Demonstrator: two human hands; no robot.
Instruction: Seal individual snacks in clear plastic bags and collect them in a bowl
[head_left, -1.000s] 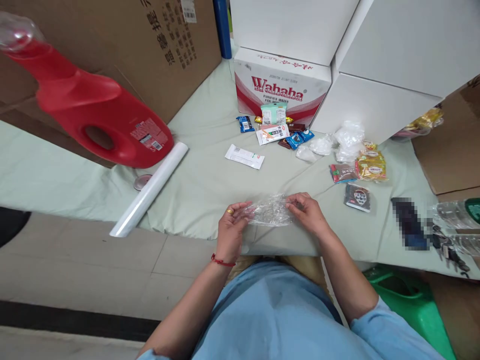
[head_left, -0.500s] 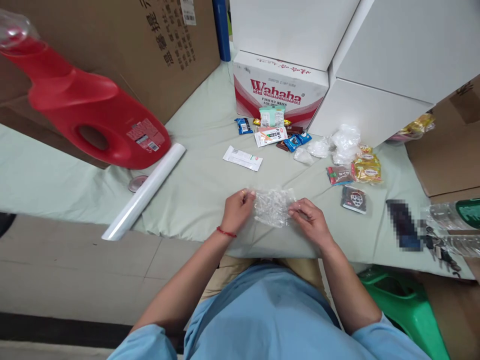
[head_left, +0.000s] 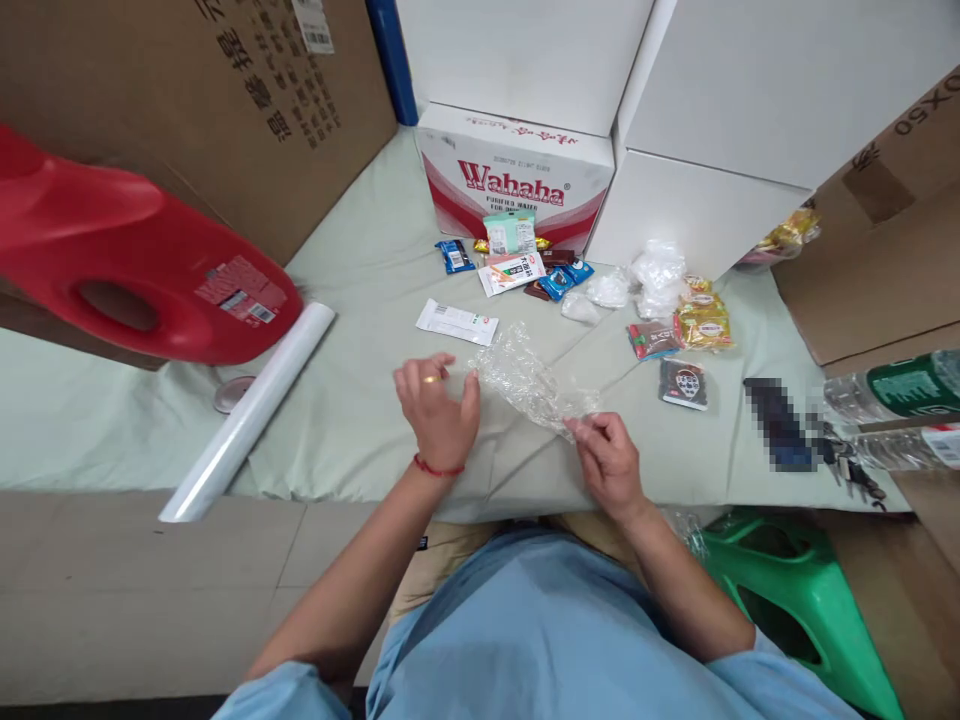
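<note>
Clock: dial's centred on the plastic, 12 points away from the person in the blue shirt (head_left: 540, 630).
Crinkly stuff: the crumpled clear plastic (head_left: 525, 380) is out over the pale green cloth (head_left: 360, 430) between the two hands, slanting from roughly 11 down to 5 o'clock. Can't tell how much of it actually rests on the cloth.
Left hand: the left hand (head_left: 439, 410) is at about 9 o'clock, thumb and fingers apart. Thumb tip is right by the plastic's edge, can't tell if they touch. There's a gold ring (head_left: 432, 380) on a finger and a red bracelet (head_left: 439, 468) at the wrist.
Right hand: the right hand (head_left: 609, 462) is between 4 and 5, thumb and fingers pinching the plastic's near corner.
White packet: a flat white packet (head_left: 457, 323) lies at 10, near the plastic's far end.
Snack pile: a bunch of wrapped snacks (head_left: 514, 268) at 12, in front of the Wahaha carton (head_left: 450, 180).
Clear bundles: scrunched clear bags (head_left: 660, 275) at 2, with yellow packets (head_left: 705, 325) beside them and a black packet (head_left: 684, 385) at 3.
Roll and jug: white roll (head_left: 247, 415) at 9, its near end poking past the cloth's edge; big red jug (head_left: 172, 280) between 9 and 10.
Stool: green stool (head_left: 840, 610) at 4, below the tabletop.
</note>
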